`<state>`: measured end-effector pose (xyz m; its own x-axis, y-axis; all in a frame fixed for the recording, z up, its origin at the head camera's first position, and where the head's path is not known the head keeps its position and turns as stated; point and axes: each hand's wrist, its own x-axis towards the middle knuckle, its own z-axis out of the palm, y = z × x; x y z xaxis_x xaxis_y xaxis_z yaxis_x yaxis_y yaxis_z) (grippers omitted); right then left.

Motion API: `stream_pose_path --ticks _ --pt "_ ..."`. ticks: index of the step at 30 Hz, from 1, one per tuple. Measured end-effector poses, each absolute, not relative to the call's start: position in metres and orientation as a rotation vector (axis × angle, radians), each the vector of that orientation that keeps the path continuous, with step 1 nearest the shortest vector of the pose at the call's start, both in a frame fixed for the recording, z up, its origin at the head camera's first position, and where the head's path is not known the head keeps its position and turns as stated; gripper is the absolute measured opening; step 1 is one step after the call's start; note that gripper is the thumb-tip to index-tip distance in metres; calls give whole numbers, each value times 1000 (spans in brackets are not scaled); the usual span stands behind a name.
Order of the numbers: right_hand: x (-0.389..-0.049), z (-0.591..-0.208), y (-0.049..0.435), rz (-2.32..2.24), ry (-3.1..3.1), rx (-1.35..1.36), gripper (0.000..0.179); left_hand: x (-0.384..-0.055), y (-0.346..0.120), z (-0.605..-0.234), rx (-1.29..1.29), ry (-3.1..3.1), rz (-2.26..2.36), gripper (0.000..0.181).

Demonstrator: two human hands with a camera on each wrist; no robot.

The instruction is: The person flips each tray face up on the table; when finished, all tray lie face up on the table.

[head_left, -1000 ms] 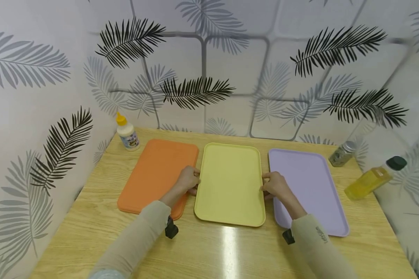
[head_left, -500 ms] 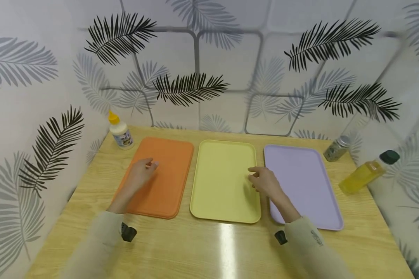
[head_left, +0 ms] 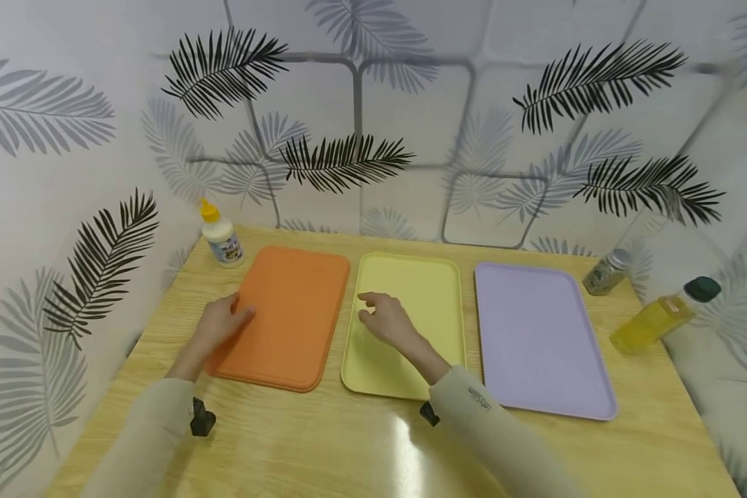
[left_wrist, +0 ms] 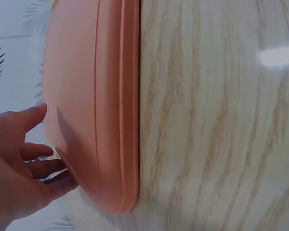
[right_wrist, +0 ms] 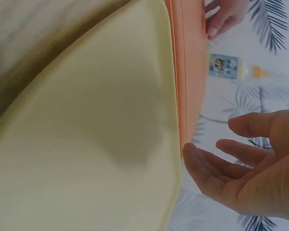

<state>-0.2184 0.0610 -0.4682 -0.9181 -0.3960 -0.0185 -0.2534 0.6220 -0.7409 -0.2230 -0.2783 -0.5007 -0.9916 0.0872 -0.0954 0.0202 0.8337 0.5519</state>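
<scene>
At the left edge of the orange tray (head_left: 292, 311) is my left hand (head_left: 216, 324). In the left wrist view its fingertips (left_wrist: 53, 167) meet the edge of the orange tray, while the thumb stands apart over the top surface. The tray is rectangular, with rounded corners and a stepped rim. My right hand (head_left: 387, 320) hovers over the left part of the yellow tray (head_left: 417, 283), fingers loosely bent around nothing. To the right lies a lilac tray (head_left: 538, 332), which neither hand touches.
A white glue bottle (head_left: 225, 242) with a yellow nozzle stands at the back left. Toward the right edge of the wooden table (head_left: 324, 443) are a small metal-capped jar (head_left: 606, 272) and a dark-capped bottle of yellow liquid (head_left: 656, 321). A patterned wall (head_left: 411, 200) borders the table.
Both hands have let go of the yellow tray's sides. My left hand has moved left across the orange tray to its far edge; the right has moved left over the yellow tray.
</scene>
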Motion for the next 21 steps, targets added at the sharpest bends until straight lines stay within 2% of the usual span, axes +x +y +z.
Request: stream_pose_path --ticks 6,16,18,20,21 --pt "-228 -478 27 -1174 2610 -550 44 -227 -279 -506 142 2903 840 61" --pt "-234 -484 3 -1094 2629 -450 43 -232 -278 -502 163 2944 773 53" --pt "-234 -486 -4 -1035 2666 -463 31 -232 -278 -502 171 2949 768 52" --pt "-234 -488 -10 -968 2703 -485 11 -231 -279 -502 175 2952 762 52" --pt "-233 -489 -14 -928 2723 -488 8 -231 -279 -503 178 2953 757 51"
